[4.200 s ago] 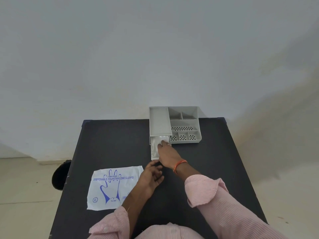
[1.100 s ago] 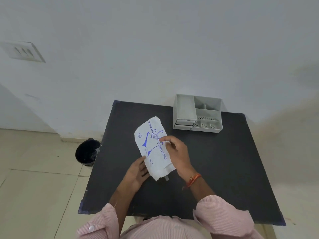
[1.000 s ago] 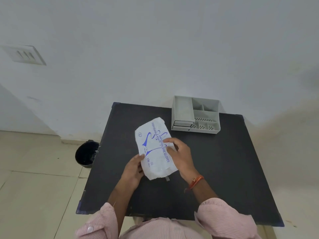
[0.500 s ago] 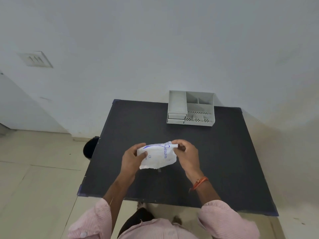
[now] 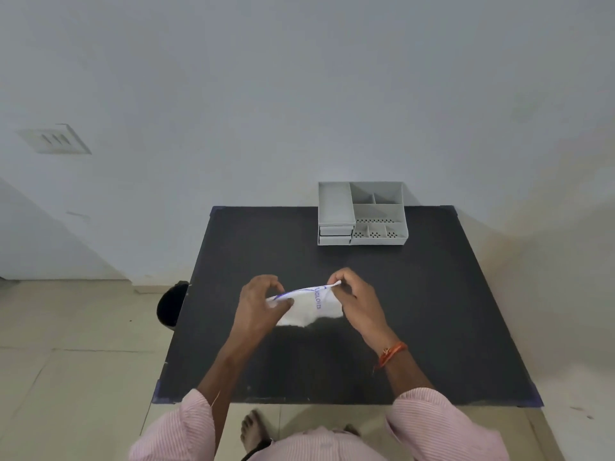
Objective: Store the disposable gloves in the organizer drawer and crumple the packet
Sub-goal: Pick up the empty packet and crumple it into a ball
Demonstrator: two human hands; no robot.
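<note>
The white glove packet (image 5: pixel 311 307) with blue print is folded over and held above the middle of the black table (image 5: pixel 432 294). My left hand (image 5: pixel 259 302) pinches its left end. My right hand (image 5: pixel 354 299) grips its right end at the top corner. The grey organizer (image 5: pixel 379 211) stands at the table's far edge against the wall. Its drawers (image 5: pixel 335 235) at the left front are pushed in. The gloves themselves are not visible.
A black bin (image 5: pixel 170 304) stands on the tiled floor just left of the table. A wall switch plate (image 5: pixel 53 138) is far to the left. My bare foot (image 5: pixel 254 430) shows below the table's near edge.
The drawer held the gloves and is now shut. Both hands lifted the flat packet off the table and folded it; it is now more bunched than half a second ago.
</note>
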